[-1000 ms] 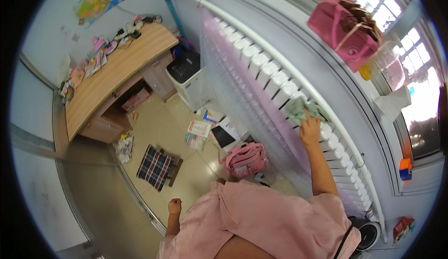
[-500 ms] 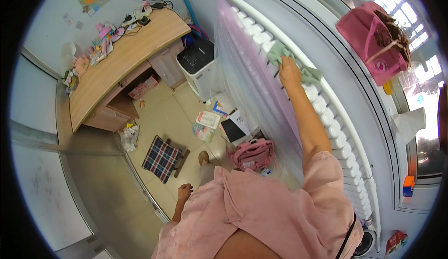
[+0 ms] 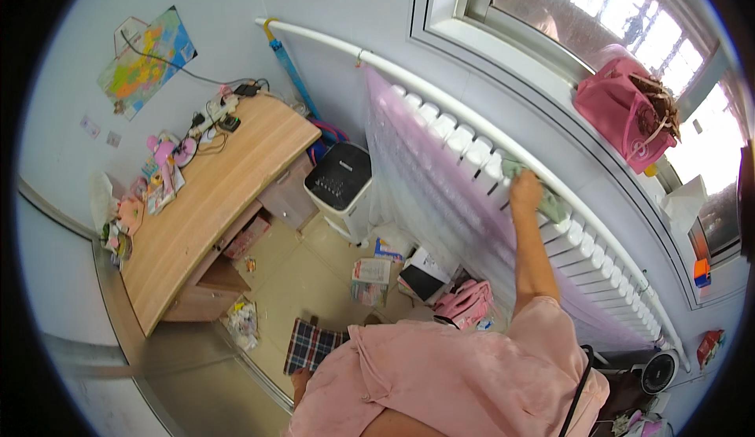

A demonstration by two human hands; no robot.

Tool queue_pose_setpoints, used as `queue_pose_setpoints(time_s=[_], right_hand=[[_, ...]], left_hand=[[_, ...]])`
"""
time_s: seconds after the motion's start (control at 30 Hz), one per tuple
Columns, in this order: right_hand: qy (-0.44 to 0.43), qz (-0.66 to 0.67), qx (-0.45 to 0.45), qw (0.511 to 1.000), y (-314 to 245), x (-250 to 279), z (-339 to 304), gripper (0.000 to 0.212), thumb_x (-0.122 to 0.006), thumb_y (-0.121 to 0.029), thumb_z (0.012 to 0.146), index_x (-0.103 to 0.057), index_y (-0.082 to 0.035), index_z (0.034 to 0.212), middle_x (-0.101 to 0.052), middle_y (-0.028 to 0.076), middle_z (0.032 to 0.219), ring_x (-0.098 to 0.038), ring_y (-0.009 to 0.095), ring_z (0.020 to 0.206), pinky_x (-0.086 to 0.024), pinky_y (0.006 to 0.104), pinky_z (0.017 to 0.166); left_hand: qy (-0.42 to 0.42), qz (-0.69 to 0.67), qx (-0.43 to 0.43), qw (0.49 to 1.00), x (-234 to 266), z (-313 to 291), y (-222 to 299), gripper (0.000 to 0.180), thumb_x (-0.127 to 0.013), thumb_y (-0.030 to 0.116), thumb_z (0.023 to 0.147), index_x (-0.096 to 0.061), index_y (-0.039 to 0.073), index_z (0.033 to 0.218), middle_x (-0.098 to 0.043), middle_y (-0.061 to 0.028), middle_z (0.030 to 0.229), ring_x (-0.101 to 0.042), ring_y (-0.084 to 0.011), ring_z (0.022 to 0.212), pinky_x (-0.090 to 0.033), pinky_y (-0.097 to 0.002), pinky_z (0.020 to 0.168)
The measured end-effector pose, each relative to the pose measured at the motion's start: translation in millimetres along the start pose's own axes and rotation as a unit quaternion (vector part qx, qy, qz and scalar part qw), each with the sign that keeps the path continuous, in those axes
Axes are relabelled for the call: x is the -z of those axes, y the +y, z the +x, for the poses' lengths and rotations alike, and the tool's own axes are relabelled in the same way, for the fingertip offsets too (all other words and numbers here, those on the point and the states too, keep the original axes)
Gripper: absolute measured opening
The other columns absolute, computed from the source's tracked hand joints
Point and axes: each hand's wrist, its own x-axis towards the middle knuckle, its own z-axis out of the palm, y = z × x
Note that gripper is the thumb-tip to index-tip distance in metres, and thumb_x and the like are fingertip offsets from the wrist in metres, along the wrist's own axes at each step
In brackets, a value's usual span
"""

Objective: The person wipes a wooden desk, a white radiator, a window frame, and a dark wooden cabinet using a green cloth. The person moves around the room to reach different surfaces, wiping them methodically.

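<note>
- Right hand [image 3: 525, 193]: yours, arm stretched forward, fingers closed on the cloth.
- Cloth [image 3: 554, 208]: green, bunched; lies along the radiator's top beneath your right hand, showing on both sides of it.
- Radiator [image 3: 478, 152]: white, ribbed; a white pipe [image 3: 440, 88] runs along its wall side.
- Sheet [image 3: 440, 193]: lilac, sheer; hangs down the radiator's front.
- Left hand [image 3: 300, 381]: yours, low, well apart from the right, near the stool; partly hidden, so whether it grips anything you cannot tell.
- Stool [image 3: 309, 348]: plaid top, partly behind your shirt [image 3: 448, 362].
- Backpack [image 3: 465, 303]: pink, on the floor near the sheet.
</note>
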Motion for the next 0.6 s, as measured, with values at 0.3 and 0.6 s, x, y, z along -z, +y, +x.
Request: queue_pose_setpoints(time_s=[0.3, 0.6], right_hand=[[-0.009, 0.159, 0.222, 0.962, -187, -72, 67, 0.016, -0.052, -0.007, 0.080, -0.061, -0.004, 0.093, -0.063, 0.020, 0.088, -0.060, 0.041, 0.084, -0.047, 0.0506, 0.075], [-0.026, 0.068, 0.081, 0.994, -155, -75, 57, 0.020, -0.058, -0.008, 0.078, -0.063, -0.003, 0.097, -0.063, 0.018, 0.089, -0.061, 0.037, 0.083, -0.049, 0.0492, 0.071]], left_hand=[[-0.136, -0.171, -0.226, 0.950, 8, 33, 231, 0.025, -0.060, 0.014, 0.089, -0.066, -0.003, 0.105, -0.070, -0.0082, 0.087, -0.063, -0.0150, 0.071, -0.051, -0.0304, 0.064], [-0.188, -0.133, -0.320, 0.919, -6, -9, 434, 0.022, -0.059, 0.016, 0.094, -0.066, -0.001, 0.105, -0.071, -0.0077, 0.093, -0.066, -0.0140, 0.078, -0.050, -0.0272, 0.070]])
